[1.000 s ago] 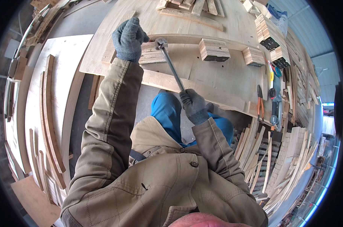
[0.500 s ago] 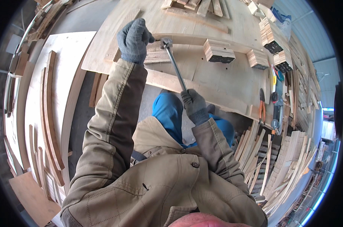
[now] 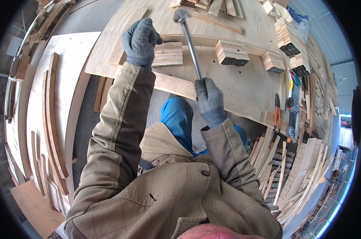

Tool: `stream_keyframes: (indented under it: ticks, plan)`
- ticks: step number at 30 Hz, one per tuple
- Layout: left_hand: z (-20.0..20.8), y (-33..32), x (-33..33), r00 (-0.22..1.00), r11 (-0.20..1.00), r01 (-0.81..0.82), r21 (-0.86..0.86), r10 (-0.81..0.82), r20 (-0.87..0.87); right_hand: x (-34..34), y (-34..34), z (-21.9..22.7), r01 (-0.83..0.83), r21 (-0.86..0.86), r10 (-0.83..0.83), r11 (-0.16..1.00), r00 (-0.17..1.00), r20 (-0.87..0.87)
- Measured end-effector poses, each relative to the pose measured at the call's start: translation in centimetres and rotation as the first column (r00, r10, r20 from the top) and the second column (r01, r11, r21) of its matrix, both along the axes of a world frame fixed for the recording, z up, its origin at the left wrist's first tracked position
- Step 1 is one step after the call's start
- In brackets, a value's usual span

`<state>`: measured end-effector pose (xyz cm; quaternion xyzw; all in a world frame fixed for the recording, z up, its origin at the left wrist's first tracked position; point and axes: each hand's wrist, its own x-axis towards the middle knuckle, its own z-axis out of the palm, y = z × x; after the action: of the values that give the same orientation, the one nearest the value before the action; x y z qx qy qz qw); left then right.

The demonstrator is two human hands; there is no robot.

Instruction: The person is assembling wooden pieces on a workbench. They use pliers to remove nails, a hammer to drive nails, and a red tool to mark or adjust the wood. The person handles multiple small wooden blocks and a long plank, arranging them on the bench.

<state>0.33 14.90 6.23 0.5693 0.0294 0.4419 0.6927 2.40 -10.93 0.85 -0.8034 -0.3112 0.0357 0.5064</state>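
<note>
In my gloved right hand (image 3: 209,99) is the handle of a hammer (image 3: 192,49), its metal head raised over the worktable. My gloved left hand (image 3: 140,41) is closed, thumb and fingers pressed together, at the left end of a wooden strip (image 3: 206,40). Whatever it pinches is hidden. Beside it lies a layered plywood block (image 3: 168,54) against the strip. Farther right along the same strip sit another plywood block (image 3: 231,53) with a dark near face and a smaller one (image 3: 273,62).
The pale plywood worktable (image 3: 264,95) has a plank (image 3: 174,85) along its near edge. Orange-handled pliers (image 3: 277,112) lie at the right, near a stack of blocks (image 3: 287,38). Loose slats (image 3: 304,175) fill the lower right. A white board (image 3: 74,49) with long strips stands left.
My right hand has lifted the hammer, its head moving up and away from my left hand, and the hand itself has risen slightly. My left hand has barely moved.
</note>
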Motion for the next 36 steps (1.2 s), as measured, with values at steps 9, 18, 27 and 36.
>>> stream_keyframes:
  ticks: [9,18,27,36]
  plan:
    - [-8.4,-7.0,0.0,0.988,0.599,0.046,0.8,0.093,-0.126,4.2,-1.5,-0.9,-0.049,-0.269,0.018,0.962,0.993,-0.116]
    - [-6.5,-4.8,0.0,0.929,0.739,0.205,0.642,0.06,-0.366,3.3,-5.8,-3.8,-0.007,-0.286,-0.071,0.958,0.963,-0.262]
    - [-7.0,-5.0,-0.3,0.881,0.87,0.203,0.45,0.038,-0.471,1.1,-9.8,-4.3,0.067,-0.303,-0.116,0.951,0.982,-0.147]
    - [-2.1,-3.0,-0.2,0.997,0.994,0.064,-0.094,-0.068,-0.045,-2.0,-15.6,-3.8,0.157,-0.277,-0.158,0.948,0.987,0.016]
